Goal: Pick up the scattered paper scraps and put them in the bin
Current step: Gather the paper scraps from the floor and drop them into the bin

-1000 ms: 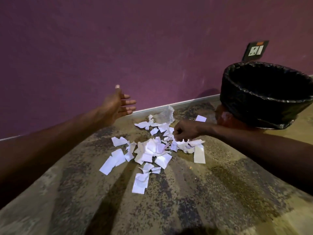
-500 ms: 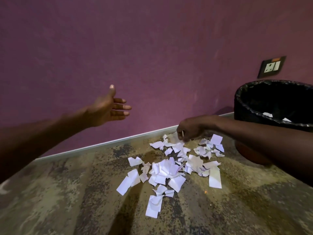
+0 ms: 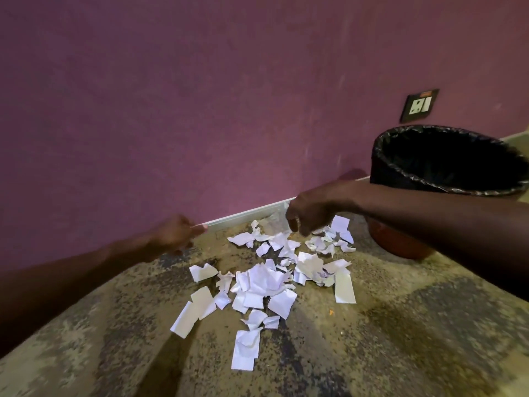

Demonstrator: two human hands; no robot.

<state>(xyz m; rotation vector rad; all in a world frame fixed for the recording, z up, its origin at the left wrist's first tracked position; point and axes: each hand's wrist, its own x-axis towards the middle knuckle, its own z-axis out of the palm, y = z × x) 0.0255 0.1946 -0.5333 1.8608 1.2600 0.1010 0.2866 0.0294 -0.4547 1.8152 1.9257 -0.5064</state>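
Head view: paper scraps (image 3: 266, 282) are seen on the floor directly beneath the right hand (image 3: 307, 214), fingers curled downward, grasp undeterminable; the bin (image 3: 446, 164) stands rightward.

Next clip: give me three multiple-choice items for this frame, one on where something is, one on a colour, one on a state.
1. Where is the bin relative to the paper scraps?
A. Right, by the wall
B. Left
C. Nearer the camera

2. What colour is the bin's liner?
A. White
B. Black
C. Blue

3. Where are most scraps?
A. In the left hand
B. In the bin
C. On the floor

Answers: 1 A, it stands at the right against the purple wall. 2 B, black plastic folds over the rim. 3 C, the heap lies under the right hand.
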